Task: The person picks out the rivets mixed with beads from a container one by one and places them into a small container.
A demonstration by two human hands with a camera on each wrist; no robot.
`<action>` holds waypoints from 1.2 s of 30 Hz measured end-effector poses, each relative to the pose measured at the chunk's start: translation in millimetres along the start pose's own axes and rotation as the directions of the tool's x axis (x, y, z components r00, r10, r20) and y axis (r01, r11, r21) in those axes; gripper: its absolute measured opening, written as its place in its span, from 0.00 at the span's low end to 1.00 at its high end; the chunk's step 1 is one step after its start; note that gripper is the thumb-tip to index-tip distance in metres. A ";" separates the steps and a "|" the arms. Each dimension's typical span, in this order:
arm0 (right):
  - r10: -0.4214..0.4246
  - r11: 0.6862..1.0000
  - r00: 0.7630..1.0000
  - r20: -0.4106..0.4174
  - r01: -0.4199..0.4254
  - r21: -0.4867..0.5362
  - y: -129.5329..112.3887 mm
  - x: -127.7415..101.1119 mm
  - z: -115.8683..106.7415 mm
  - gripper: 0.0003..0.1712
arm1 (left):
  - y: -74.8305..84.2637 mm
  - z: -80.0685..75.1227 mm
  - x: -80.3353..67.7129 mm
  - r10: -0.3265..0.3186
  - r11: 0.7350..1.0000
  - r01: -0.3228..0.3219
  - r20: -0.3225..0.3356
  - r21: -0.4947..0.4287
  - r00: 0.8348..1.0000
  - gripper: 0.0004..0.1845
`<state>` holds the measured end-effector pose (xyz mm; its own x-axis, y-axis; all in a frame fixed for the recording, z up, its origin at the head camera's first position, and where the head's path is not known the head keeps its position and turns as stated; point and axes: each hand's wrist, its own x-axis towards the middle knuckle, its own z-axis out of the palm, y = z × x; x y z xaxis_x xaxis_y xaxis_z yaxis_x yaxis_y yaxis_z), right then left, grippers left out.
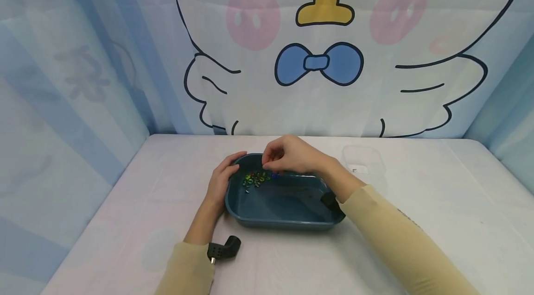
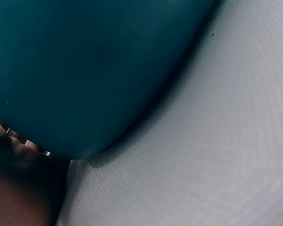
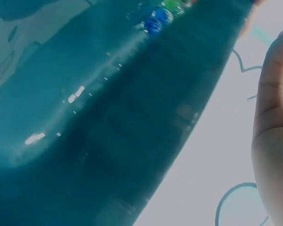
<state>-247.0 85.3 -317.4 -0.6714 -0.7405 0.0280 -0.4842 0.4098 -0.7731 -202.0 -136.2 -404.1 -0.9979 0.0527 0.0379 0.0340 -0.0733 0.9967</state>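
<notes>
Teal tray, huddled beads, two hands at work

We hold the tray (image 1: pixel 283 207) on the table (image 1: pixel 175 221) by its left end with our left hand (image 1: pixel 218 184), thumb at the rim and fingers round the outside. Small shiny beads (image 1: pixel 255 178), some green and some blue, lie bunched on its floor toward the far left. Our right hand (image 1: pixel 294 153) hangs at the far rim, thumb and forefinger drawn close together; we cannot tell whether they pinch a bead. Should our left hand tip the tray, we think the beads could roll apart; a loose pinch near that rim might drop one onto the table. The tray's long axis runs roughly left to right before us, its rounded ends pointing to either side
</notes>
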 end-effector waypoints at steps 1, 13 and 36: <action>0.002 1.000 1.000 -0.003 -0.002 0.006 -1.3 -0.8 -1.7 0.03 | 0.1 0.3 0.0 0.004 1.000 -0.004 -0.001 -0.004 1.000 0.25; -0.004 0.998 0.999 -0.052 0.008 0.070 -8.7 -10.2 -18.6 0.03 | 0.2 0.8 -1.4 0.027 1.000 -0.027 -0.008 0.004 1.000 0.25; -0.041 0.999 0.988 -0.150 0.044 0.021 -8.4 -37.2 -42.5 0.03 | -1.6 0.2 -0.2 -0.001 1.000 0.001 -0.007 0.006 1.000 0.25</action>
<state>-241.8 132.1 -284.9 -0.7277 -0.6683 0.1542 -0.5015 0.3652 -0.7843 -201.9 -135.9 -405.7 -0.9983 0.0459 0.0363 0.0331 -0.0675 0.9972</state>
